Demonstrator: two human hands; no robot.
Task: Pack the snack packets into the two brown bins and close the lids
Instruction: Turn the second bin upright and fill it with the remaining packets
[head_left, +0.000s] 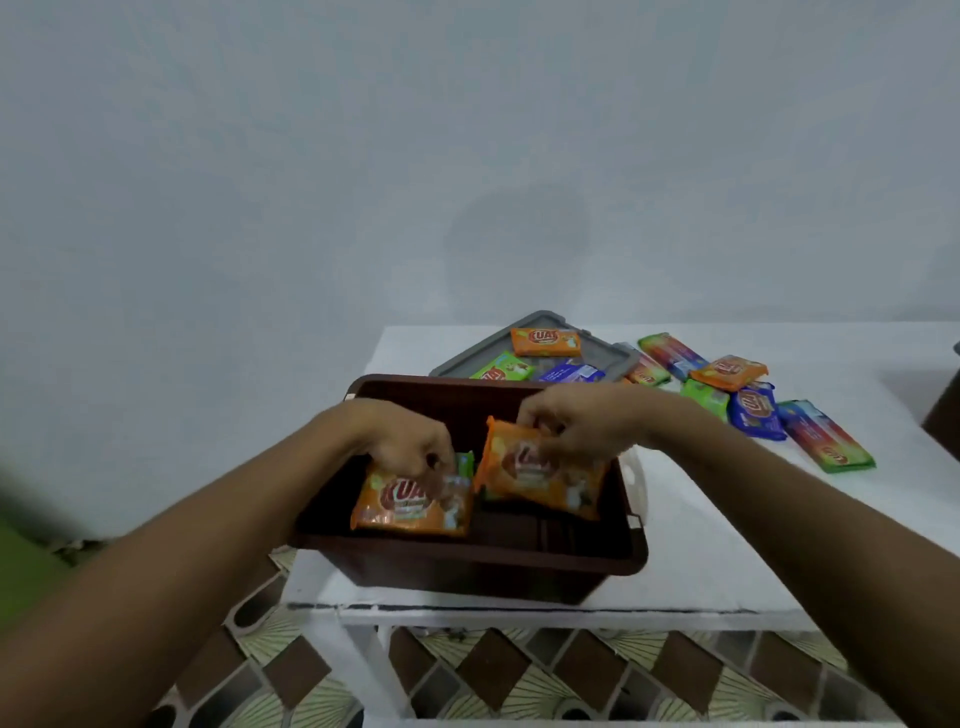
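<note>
In the brown bin (467, 558) I have two orange snack packets, one in each hand. My left hand (410, 441) pinches the top edge of the left orange packet (405, 506), fingers curled round it, low against the bin's left side. My right hand (571, 421) pinches the top of the right orange packet (540, 475), which hangs tilted toward the bin's right side, its upper edge about level with the rim. A green packet (465, 462) shows in the bin between the two, partly hidden by my left hand. Just behind the bin lies the grey lid (478, 356), with an orange packet (545, 342), a green one (501, 370) and a blue one (571, 372) on it. Behind and to the right of the bin, more loose packets (756, 410) are scattered on the white table (727, 545). Far to the right of the bin, a dark brown thing (943, 421) is cut by the frame's edge; I cannot tell whether it is the second bin. As I judge it, packing has barely begun. If I let go while the packets stand on edge, they may flop crosswise and waste room, or stick up and stop the lid seating. The lid cannot be lifted cleanly until its load is cleared, or those packets will slide off. The bin sits at the table's near edge, so a hard push down could nudge it over.
</note>
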